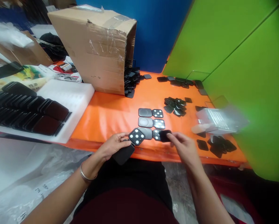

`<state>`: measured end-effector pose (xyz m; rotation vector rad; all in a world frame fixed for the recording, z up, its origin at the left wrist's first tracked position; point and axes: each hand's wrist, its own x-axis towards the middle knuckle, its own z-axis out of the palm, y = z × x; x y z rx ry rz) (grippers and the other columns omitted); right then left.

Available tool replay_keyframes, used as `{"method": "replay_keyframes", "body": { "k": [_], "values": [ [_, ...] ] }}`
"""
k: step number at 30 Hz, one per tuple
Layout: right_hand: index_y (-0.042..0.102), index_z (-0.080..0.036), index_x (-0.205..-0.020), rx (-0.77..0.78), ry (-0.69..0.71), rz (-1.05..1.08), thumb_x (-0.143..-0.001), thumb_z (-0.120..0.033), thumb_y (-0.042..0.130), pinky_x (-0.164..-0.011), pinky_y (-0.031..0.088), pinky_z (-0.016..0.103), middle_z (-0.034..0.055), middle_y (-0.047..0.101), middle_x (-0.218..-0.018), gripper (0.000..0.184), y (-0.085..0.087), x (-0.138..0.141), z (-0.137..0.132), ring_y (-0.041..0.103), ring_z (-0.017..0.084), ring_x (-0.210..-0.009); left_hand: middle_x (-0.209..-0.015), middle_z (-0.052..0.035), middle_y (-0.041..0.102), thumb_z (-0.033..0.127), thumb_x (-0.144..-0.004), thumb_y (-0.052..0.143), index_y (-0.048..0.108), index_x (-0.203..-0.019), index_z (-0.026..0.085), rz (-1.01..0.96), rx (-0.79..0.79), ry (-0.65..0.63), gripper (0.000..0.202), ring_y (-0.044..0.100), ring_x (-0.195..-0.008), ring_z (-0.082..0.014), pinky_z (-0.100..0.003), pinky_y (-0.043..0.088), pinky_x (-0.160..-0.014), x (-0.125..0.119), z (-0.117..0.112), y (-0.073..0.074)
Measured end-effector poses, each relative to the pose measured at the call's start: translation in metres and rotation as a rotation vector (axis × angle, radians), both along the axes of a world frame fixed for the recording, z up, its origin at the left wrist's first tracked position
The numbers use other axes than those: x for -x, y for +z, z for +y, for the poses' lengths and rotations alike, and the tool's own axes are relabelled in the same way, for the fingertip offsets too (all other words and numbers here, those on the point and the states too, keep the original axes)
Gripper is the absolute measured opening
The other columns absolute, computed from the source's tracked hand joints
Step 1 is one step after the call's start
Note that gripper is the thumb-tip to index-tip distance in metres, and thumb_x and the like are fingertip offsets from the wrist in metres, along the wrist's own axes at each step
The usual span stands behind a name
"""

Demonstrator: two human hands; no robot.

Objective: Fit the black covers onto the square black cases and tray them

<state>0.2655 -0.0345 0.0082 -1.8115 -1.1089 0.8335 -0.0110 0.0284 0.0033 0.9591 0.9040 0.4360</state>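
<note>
My left hand holds a hinged black case at the orange table's front edge; its open upper half shows several white dots. My right hand pinches a small black square pad over the nearest of three opened cases laid in a column. Each laid case has a grey half on the left and a dotted half on the right.
A taped cardboard box lies on its side, spilling black parts. Loose black pads sit in piles mid-table and at the right. A white foam tray with rows of black cases is at the left. A clear plastic box stands by the green wall.
</note>
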Motion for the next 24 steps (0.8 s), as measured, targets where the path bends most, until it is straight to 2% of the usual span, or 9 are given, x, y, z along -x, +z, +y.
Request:
{"method": "replay_keyframes", "body": {
  "k": [2, 4, 7, 10, 17, 20, 24],
  "values": [
    [0.063, -0.021, -0.061, -0.038, 0.099, 0.187, -0.074, -0.051, 0.068, -0.076, 0.048, 0.032, 0.0044, 0.067, -0.076, 0.033, 0.005, 0.026, 0.003, 0.062, 0.021, -0.08, -0.103, -0.0084, 0.071, 0.037, -0.074, 0.075, 0.063, -0.116, 0.016, -0.023, -0.009, -0.049, 0.049, 0.065, -0.088, -0.0179, -0.024, 0.047, -0.076, -0.004, -0.005, 0.003],
    [0.063, -0.02, -0.059, -0.025, 0.15, 0.33, -0.073, -0.05, 0.07, -0.082, 0.047, 0.032, 0.0052, 0.068, -0.083, 0.033, 0.005, 0.047, 0.007, 0.061, 0.022, -0.089, -0.103, -0.008, 0.07, 0.036, -0.076, 0.074, 0.064, -0.115, 0.016, -0.027, -0.025, -0.087, 0.046, 0.065, -0.089, -0.0181, -0.024, 0.046, -0.077, -0.008, -0.008, 0.006],
    [0.067, -0.02, -0.065, 0.024, 0.188, 0.477, -0.071, -0.048, 0.073, -0.08, 0.047, 0.032, 0.0036, 0.069, -0.082, 0.029, 0.0, 0.065, 0.011, 0.061, 0.02, -0.084, -0.095, -0.0066, 0.07, 0.035, -0.076, 0.072, 0.063, -0.117, 0.015, -0.005, -0.036, -0.115, 0.046, 0.064, -0.081, -0.0162, -0.023, 0.044, -0.071, -0.012, -0.011, 0.007],
    [0.064, -0.02, -0.06, 0.056, 0.2, 0.558, -0.069, -0.045, 0.075, -0.072, 0.046, 0.029, 0.0007, 0.066, -0.071, 0.029, -0.004, 0.071, 0.011, 0.057, 0.015, -0.069, -0.087, -0.0051, 0.069, 0.035, -0.076, 0.072, 0.062, -0.119, 0.014, 0.001, -0.019, -0.129, 0.049, 0.062, -0.072, -0.0141, -0.022, 0.042, -0.065, -0.014, -0.013, 0.006],
    [0.066, -0.019, -0.064, 0.128, 0.168, 0.605, -0.066, -0.048, 0.077, -0.062, 0.047, 0.029, 0.0003, 0.063, -0.065, 0.031, -0.007, 0.071, 0.009, 0.055, 0.015, -0.061, -0.093, -0.0066, 0.07, 0.03, -0.075, 0.071, 0.063, -0.117, 0.014, -0.038, -0.02, -0.133, 0.045, 0.064, -0.082, -0.0167, -0.024, 0.045, -0.073, -0.016, -0.013, -0.002],
    [0.066, -0.02, -0.064, 0.126, 0.185, 0.601, -0.067, -0.048, 0.076, -0.065, 0.049, 0.031, 0.0012, 0.065, -0.068, 0.03, -0.007, 0.071, 0.008, 0.057, 0.016, -0.064, -0.092, -0.0061, 0.07, 0.028, -0.075, 0.071, 0.065, -0.115, 0.014, -0.069, -0.033, -0.127, 0.042, 0.064, -0.085, -0.017, -0.024, 0.045, -0.075, -0.018, -0.013, -0.003],
    [0.062, -0.02, -0.058, 0.076, 0.207, 0.459, -0.071, -0.047, 0.073, -0.074, 0.05, 0.034, 0.0046, 0.067, -0.083, 0.032, -0.006, 0.072, 0.007, 0.06, 0.02, -0.077, -0.089, -0.0057, 0.069, 0.027, -0.075, 0.069, 0.065, -0.116, 0.014, -0.047, -0.05, -0.118, 0.043, 0.063, -0.075, -0.0149, -0.022, 0.043, -0.067, -0.018, -0.015, -0.004]
  ]
}}
